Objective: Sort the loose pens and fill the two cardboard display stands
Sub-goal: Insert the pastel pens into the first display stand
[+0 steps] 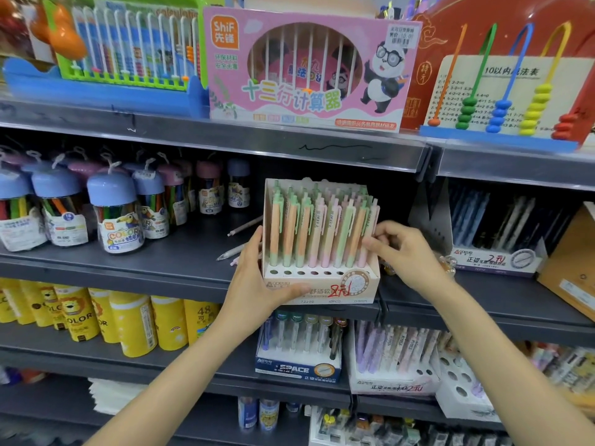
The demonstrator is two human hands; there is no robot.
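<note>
left of stand: open strip of dark shelf [180, 252] between the jars [117, 214] and the cardboard stand [318, 284]; two loose pens [246, 226] lie across it, left hand [257, 278] fills its near end.
right of stand: narrow gap before the dark pen box [495, 259]; right hand [409, 252] sits in it, a small clear item behind.
above stand: upper shelf edge [322, 146] hangs just over the pen tops [322, 201]; little headroom.
front row of stand: holes [301, 272] bare, reachable from the front.
behind stand: dark, cannot tell.
</note>
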